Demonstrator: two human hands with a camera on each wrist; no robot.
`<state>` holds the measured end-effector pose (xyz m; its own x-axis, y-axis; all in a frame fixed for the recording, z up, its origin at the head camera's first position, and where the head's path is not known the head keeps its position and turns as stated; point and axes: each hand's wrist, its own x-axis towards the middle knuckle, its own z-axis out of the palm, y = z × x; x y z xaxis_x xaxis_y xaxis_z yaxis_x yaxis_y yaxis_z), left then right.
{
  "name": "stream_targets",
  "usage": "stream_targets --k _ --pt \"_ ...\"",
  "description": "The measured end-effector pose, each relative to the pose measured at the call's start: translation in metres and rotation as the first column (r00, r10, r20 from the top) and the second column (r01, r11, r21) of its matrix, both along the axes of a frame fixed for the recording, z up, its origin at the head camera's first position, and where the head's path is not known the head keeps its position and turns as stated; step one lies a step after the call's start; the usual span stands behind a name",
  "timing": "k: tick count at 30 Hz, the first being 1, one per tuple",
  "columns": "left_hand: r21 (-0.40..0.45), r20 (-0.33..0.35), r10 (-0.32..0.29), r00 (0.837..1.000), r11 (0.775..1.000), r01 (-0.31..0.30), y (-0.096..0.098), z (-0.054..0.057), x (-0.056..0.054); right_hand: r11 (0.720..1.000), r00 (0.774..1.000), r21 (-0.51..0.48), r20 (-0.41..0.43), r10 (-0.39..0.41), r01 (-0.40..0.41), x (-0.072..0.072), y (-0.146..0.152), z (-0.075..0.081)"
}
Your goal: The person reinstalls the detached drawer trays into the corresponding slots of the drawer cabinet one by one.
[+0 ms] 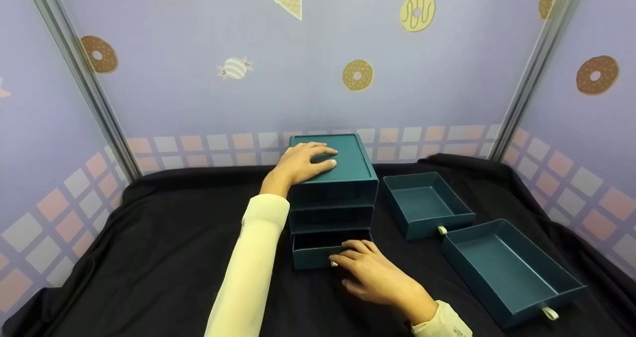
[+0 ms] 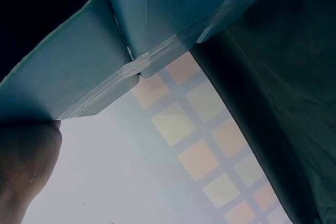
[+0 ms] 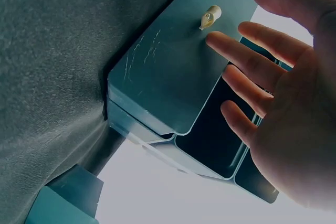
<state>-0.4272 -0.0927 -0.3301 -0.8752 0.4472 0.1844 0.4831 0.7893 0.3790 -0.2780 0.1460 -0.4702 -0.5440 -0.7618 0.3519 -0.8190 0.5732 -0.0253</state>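
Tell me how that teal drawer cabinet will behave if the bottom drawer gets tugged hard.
The drawer cabinet looks like light card, with two drawers out, so it would probably slide on the black cloth. The left hand pressing on top suggests it needs steadying. The bottom drawer should stay stiff; its small knob may slip from the fingers.

My left hand (image 1: 301, 164) lies flat, palm down, fingers straight and together, its arm reaching forward in a cream sleeve. My right hand (image 1: 370, 273) sits lower and nearer to me, palm down, fingers (image 3: 247, 85) spread and nearly straight, gripping nothing, the wrist bent slightly inward.
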Motion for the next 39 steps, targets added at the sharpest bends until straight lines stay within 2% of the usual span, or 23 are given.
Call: stream_targets --k 6,16,24,39 --pt "0.001 0.005 -0.012 1.0 1.0 0.012 0.0016 -0.0026 -0.0009 1.0 1.0 0.009 -0.019 0.004 -0.004 0.0001 0.0024 -0.0028" --pt "0.002 -0.001 -0.01 1.0 1.0 0.01 -0.0009 -0.0013 -0.0017 0.999 0.997 0.03 0.078 -0.014 0.012 -0.0012 0.0025 -0.0008" --pt "0.01 -0.004 -0.003 1.0 1.0 0.003 -0.0002 0.0007 -0.0019 0.998 0.995 0.055 0.092 -0.026 0.021 -0.0031 0.0037 -0.0014" --pt "0.013 -0.009 -0.004 1.0 1.0 0.004 -0.0004 -0.0003 -0.0017 0.998 0.985 0.058 0.17 -0.038 0.029 -0.0073 0.0063 -0.0051"
